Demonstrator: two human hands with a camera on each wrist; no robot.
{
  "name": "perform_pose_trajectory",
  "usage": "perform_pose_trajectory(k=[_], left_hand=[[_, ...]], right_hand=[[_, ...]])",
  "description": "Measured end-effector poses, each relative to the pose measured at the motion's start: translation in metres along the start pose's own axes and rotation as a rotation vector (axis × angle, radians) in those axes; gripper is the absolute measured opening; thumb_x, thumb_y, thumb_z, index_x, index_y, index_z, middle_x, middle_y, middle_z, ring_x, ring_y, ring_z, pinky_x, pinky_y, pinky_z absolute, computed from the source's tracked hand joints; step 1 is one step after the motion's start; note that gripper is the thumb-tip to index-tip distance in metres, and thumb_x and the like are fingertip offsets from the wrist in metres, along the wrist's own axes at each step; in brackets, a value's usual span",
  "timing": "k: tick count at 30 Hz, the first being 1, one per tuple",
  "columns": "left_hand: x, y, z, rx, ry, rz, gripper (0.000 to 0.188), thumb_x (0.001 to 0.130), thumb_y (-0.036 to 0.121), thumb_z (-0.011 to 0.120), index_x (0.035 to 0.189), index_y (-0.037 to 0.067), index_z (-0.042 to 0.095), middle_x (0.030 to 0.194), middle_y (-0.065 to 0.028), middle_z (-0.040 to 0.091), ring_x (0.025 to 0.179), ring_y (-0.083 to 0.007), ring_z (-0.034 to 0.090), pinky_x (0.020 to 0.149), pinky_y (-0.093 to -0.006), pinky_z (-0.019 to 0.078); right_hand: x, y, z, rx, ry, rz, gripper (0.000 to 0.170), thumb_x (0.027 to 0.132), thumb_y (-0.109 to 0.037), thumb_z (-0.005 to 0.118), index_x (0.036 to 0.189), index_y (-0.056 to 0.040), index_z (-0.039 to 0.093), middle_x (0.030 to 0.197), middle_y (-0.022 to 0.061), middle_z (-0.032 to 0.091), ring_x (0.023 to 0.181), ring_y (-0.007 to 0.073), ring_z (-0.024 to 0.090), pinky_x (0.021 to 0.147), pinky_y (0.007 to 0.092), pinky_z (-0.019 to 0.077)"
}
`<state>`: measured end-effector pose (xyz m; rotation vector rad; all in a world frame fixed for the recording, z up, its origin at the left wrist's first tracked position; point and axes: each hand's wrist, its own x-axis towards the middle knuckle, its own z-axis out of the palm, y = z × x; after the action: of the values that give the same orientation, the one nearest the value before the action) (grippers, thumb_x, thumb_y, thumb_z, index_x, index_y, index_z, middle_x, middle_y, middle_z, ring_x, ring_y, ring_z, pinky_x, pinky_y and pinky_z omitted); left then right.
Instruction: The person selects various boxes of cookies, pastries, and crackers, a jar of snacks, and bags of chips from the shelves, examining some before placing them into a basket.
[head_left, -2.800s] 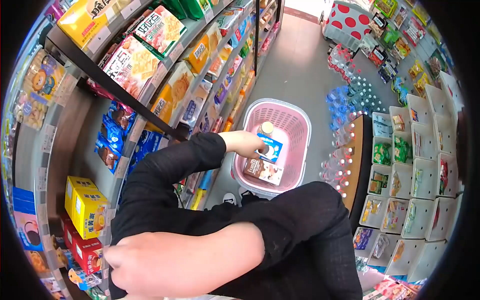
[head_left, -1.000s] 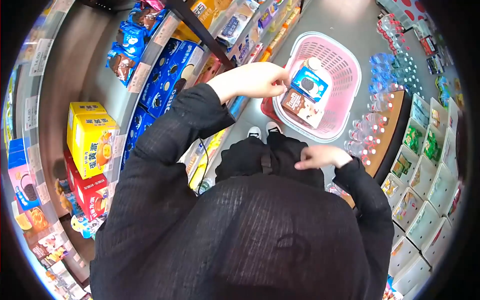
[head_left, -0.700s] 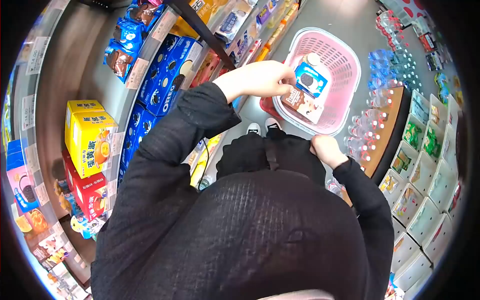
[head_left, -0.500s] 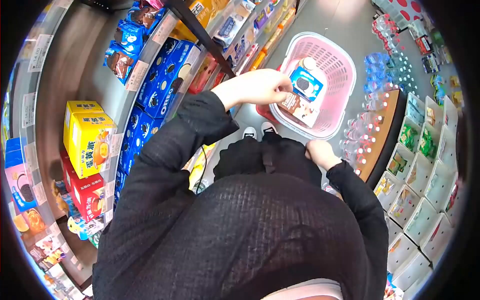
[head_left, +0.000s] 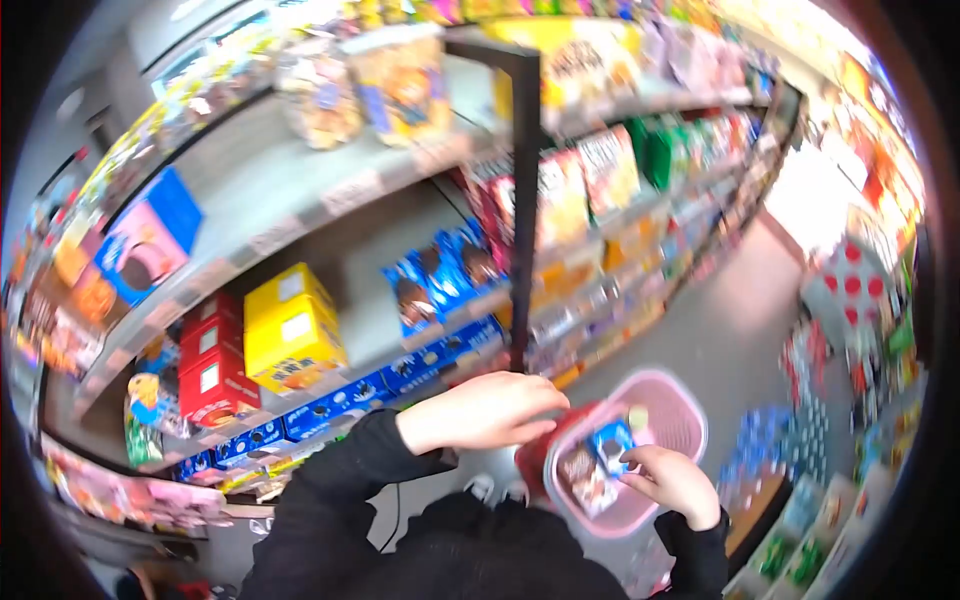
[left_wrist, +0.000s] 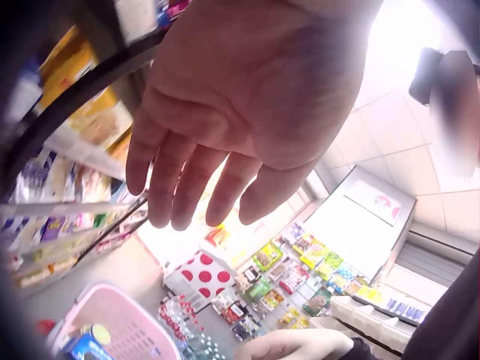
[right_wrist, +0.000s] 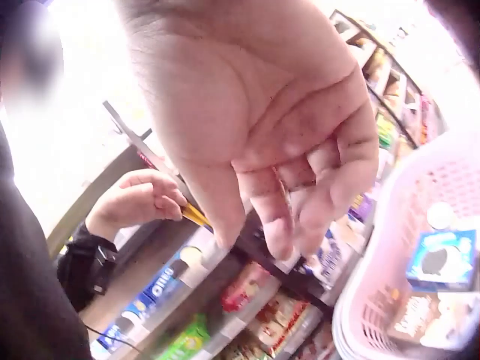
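My left hand hovers left of the pink basket, between it and the shelf. In the left wrist view its fingers hang loosely down with nothing held. My right hand is over the basket's right side, its fingertips overlapping the blue cookie box in the head view. The right wrist view shows its fingers loosely bent and holding nothing. Inside the basket lie the blue Oreo-style box, a brown Franzzi box and a jar with a pale lid.
Shelves on the left carry yellow boxes, red boxes, blue snack bags and a row of blue Oreo boxes. Bottled drinks stand on the floor right of the basket, near white bins.
My left hand has come away from the blue cookie box in the basket. My right hand has moved from my lap to over the basket. The head view has swung up toward the shelves.
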<state>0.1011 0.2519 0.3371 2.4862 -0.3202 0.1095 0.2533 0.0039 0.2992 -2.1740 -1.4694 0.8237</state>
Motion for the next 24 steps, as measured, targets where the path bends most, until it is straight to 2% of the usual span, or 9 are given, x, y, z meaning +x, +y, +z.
perform_pose_trajectory(k=[7,10,11,13,15,17,19,22,24], left_hand=[[-0.033,0.073,-0.130,0.374,0.311,-0.038,0.020,0.078,0.013,0.057,0.095,0.003,0.056,0.088,-0.0117,0.058,0.083,-0.0270,0.056,0.073,-0.0337,0.0451],[-0.039,0.056,-0.200,0.468,0.644,-0.097,0.020,0.078,0.011,0.055,0.095,0.000,0.057,0.088,-0.0082,0.061,0.083,-0.0155,0.057,0.075,-0.0293,0.0447],[-0.038,0.049,-0.220,0.290,0.678,-0.252,0.025,0.078,0.011,0.055,0.101,0.001,0.055,0.090,-0.0081,0.060,0.084,-0.0160,0.056,0.073,-0.0286,0.0452],[-0.038,0.024,-0.245,0.246,0.856,-0.272,0.035,0.076,0.015,0.059,0.107,0.000,0.051,0.094,-0.0103,0.058,0.083,-0.0167,0.056,0.071,-0.0284,0.0458],[-0.032,-0.002,-0.252,0.264,0.950,-0.327,0.039,0.072,0.018,0.061,0.102,-0.004,0.052,0.090,-0.0130,0.059,0.081,-0.0189,0.057,0.070,-0.0284,0.0462],[-0.024,-0.016,-0.256,0.278,1.033,-0.376,0.043,0.068,0.022,0.063,0.097,-0.008,0.053,0.086,-0.0157,0.059,0.079,-0.0212,0.058,0.069,-0.0284,0.0467],[-0.015,-0.030,-0.257,0.036,0.911,-0.522,0.057,0.063,0.018,0.070,0.108,-0.008,0.047,0.097,-0.0141,0.056,0.085,-0.0181,0.056,0.075,-0.0283,0.0450],[-0.004,-0.049,-0.255,-0.073,0.892,-0.261,0.060,0.057,0.023,0.074,0.097,-0.015,0.049,0.095,-0.0204,0.057,0.087,-0.0215,0.058,0.074,-0.0297,0.0464],[0.002,-0.059,-0.252,-0.032,0.975,-0.341,0.059,0.055,0.022,0.075,0.094,-0.015,0.051,0.093,-0.0210,0.058,0.084,-0.0210,0.059,0.071,-0.0288,0.0470]], right_hand=[[0.075,-0.128,-0.117,-0.122,0.412,-0.694,0.017,0.071,-0.002,0.058,0.087,-0.0014,0.053,0.079,0.0125,0.053,0.076,0.0288,0.054,0.067,0.0341,0.0437],[0.106,-0.188,-0.132,-0.105,0.571,-0.990,0.014,0.074,0.001,0.054,0.088,-0.0001,0.051,0.082,0.0118,0.053,0.078,0.0270,0.053,0.067,0.0327,0.0429],[0.116,-0.208,-0.133,-0.022,0.592,-0.980,0.016,0.075,0.000,0.053,0.091,0.0001,0.051,0.085,0.0121,0.053,0.080,0.0275,0.053,0.069,0.0323,0.0430],[0.146,-0.238,-0.131,0.049,0.705,-0.981,0.025,0.078,-0.003,0.054,0.102,0.0002,0.048,0.093,0.0128,0.054,0.085,0.0249,0.054,0.074,0.0311,0.0429],[0.183,-0.254,-0.128,0.028,0.796,-0.993,0.033,0.079,-0.005,0.055,0.110,0.0000,0.045,0.099,0.0132,0.054,0.088,0.0218,0.054,0.078,0.0303,0.0427],[0.210,-0.264,-0.127,-0.121,1.038,-0.850,0.049,0.077,-0.014,0.059,0.118,0.0029,0.037,0.107,0.0205,0.051,0.098,0.0273,0.052,0.083,0.0336,0.0416],[0.226,-0.267,-0.128,-0.153,1.032,-0.771,0.052,0.076,-0.017,0.059,0.117,0.0046,0.036,0.108,0.0228,0.050,0.101,0.0298,0.051,0.084,0.0347,0.0408],[0.244,-0.265,-0.133,-0.151,0.933,-0.658,0.053,0.074,-0.020,0.059,0.113,0.0068,0.036,0.105,0.0266,0.050,0.102,0.0353,0.049,0.085,0.0361,0.0399],[0.255,-0.262,-0.131,-0.136,0.858,-0.497,0.050,0.073,-0.018,0.059,0.112,0.0059,0.038,0.103,0.0264,0.051,0.100,0.0357,0.050,0.084,0.0368,0.0404]])
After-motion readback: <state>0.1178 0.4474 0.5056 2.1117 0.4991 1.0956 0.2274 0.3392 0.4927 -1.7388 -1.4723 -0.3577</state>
